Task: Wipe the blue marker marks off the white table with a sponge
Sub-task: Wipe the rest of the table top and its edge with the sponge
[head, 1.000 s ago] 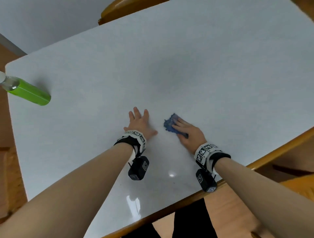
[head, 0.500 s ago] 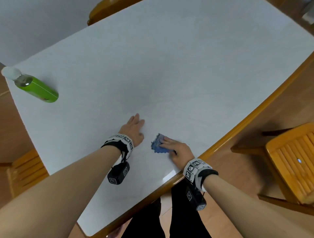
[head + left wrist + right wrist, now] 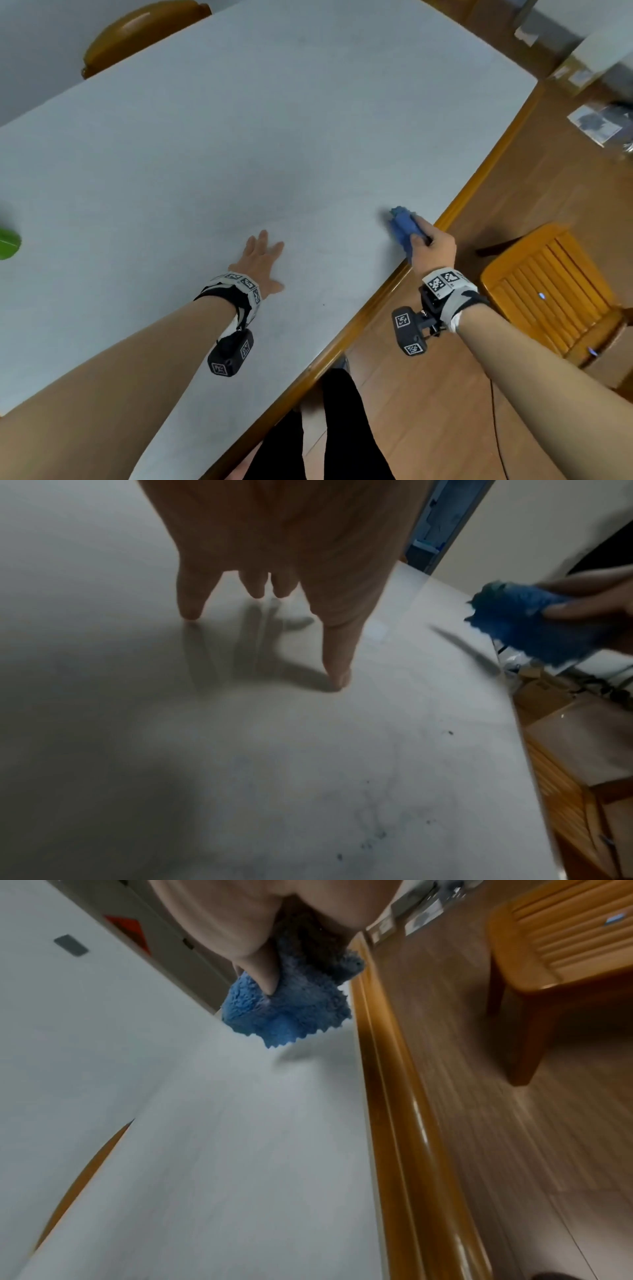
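Note:
My right hand (image 3: 430,243) grips a fluffy blue sponge cloth (image 3: 403,228) just above the white table (image 3: 274,137), close to its wooden right edge (image 3: 455,205). In the right wrist view the blue cloth (image 3: 291,1010) hangs from my fingers, lifted off the surface. My left hand (image 3: 262,260) lies flat on the table with fingers spread, well left of the cloth. In the left wrist view my left fingers (image 3: 192,599) press the table, and faint dark smudges (image 3: 373,831) show near the wrist. The cloth (image 3: 534,623) appears there at the right.
A green bottle (image 3: 8,243) lies at the table's far left edge. A wooden slatted chair (image 3: 551,291) stands on the wood floor to the right of the table. Another wooden chair back (image 3: 137,27) is at the far side. Boxes and papers (image 3: 596,123) lie on the floor far right.
My right hand has carried the blue cloth rightward to the table's wooden edge and lifted it off the surface. The left hand stays flat on the table. The head view has swung right.

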`<state>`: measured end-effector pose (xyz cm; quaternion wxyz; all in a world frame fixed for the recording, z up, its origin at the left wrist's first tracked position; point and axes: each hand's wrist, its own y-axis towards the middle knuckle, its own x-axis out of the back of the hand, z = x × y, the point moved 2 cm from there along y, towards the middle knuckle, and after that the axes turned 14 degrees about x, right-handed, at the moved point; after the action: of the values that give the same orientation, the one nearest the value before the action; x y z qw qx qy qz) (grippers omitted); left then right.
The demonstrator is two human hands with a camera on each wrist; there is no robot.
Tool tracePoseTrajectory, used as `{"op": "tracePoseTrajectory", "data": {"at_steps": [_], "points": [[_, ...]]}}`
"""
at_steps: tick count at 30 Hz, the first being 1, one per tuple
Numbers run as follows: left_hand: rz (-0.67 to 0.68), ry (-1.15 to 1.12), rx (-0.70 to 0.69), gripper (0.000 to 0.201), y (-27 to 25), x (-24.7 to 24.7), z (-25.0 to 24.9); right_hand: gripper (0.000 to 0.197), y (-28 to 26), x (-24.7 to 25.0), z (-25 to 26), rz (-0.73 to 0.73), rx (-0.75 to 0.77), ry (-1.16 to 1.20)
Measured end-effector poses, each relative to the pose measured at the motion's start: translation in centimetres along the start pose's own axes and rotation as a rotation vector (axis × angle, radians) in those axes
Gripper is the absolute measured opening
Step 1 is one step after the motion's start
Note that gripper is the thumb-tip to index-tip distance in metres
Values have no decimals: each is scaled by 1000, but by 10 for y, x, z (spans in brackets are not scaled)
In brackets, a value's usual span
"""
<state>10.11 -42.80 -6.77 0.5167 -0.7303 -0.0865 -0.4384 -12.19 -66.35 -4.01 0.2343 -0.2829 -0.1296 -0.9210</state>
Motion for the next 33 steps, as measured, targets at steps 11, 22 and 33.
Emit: {"op": "tracePoseTrajectory", "data": {"at_steps": [11, 22, 33], "points": [[83, 9, 91, 110, 17, -3, -16, 48, 107, -27, -76, 166, 102, -175], [90, -16, 44, 109, 19, -2, -9, 54, -10, -68, -30, 402, 387, -232], [-275, 106, -95, 60, -64, -37, 131, 54, -207, -152, 45, 429, 468, -216]]}}
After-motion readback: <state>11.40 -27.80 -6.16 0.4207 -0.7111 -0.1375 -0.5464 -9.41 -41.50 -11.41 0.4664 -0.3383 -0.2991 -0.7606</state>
